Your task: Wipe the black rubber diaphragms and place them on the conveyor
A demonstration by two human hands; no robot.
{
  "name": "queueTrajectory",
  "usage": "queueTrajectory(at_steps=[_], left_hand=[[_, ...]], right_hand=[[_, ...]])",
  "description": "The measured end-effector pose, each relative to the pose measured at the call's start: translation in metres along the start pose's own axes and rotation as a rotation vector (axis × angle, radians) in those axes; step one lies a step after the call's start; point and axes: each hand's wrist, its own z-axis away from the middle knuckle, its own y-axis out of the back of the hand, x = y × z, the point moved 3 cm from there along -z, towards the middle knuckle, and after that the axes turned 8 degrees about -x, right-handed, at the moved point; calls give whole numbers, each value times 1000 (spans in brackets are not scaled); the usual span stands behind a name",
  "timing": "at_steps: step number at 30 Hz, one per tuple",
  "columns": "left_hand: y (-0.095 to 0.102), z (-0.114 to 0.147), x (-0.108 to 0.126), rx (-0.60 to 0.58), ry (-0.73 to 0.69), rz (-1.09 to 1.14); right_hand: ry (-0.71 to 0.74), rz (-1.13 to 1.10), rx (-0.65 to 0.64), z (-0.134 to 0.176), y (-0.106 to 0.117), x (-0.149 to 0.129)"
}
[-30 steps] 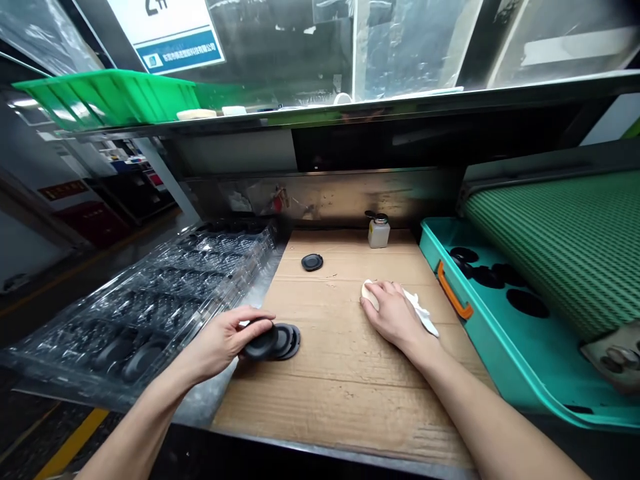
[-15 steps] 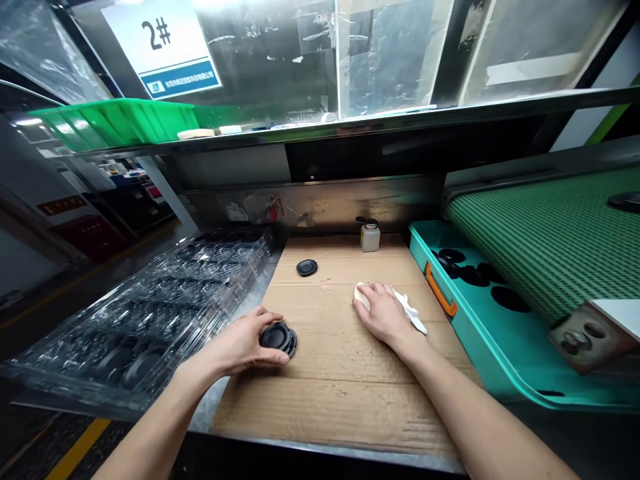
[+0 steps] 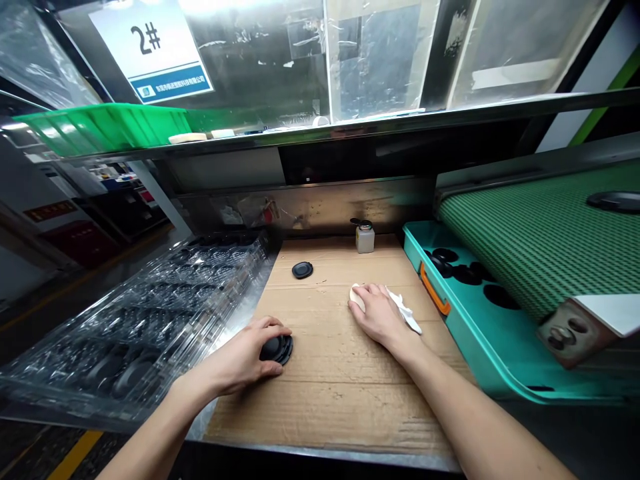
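My left hand (image 3: 247, 357) is closed around a small stack of round black rubber parts (image 3: 277, 349) resting on the cardboard sheet (image 3: 340, 373). My right hand (image 3: 377, 313) lies flat on a white cloth (image 3: 406, 312) in the middle of the cardboard, fingers curled over a pale pad at its tip. A single black round part (image 3: 302, 269) lies farther back on the cardboard, apart from both hands.
Clear plastic blister trays (image 3: 150, 313) with black parts in their pockets sit at the left. A teal tray (image 3: 480, 320) with several black parts stands at the right, below a green conveyor belt (image 3: 540, 233). A small white bottle (image 3: 365, 237) stands at the back wall. A green bin (image 3: 105, 127) sits on the upper shelf.
My left hand has pushed the spread black parts together into a tight stack and closed over them. My right hand has stayed on the cloth.
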Motion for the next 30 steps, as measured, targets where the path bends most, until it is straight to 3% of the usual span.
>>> queueTrajectory(at_steps=[6,12,19,22,23,25,30], left_hand=[[-5,-6,2,-4,-67,-46],[17,-35,-19,170,14,-139],[18,-49,-46,132,22,-169],[32,-73,-39,223,67,-251],[39,-85,-23,252,26,-270],[54,-113,34,290,-133,-279],[80,-198,255,271,-549,-181]], right_hand=[[-14,-5,-19,0,1,-2],[-16,1,-16,0,3,-4],[-22,-26,-3,5,11,-9],[-32,-17,17,-1,11,-6],[-36,-18,22,-3,11,-5],[-43,-20,31,-6,10,-3],[-37,-64,38,-9,3,-3]])
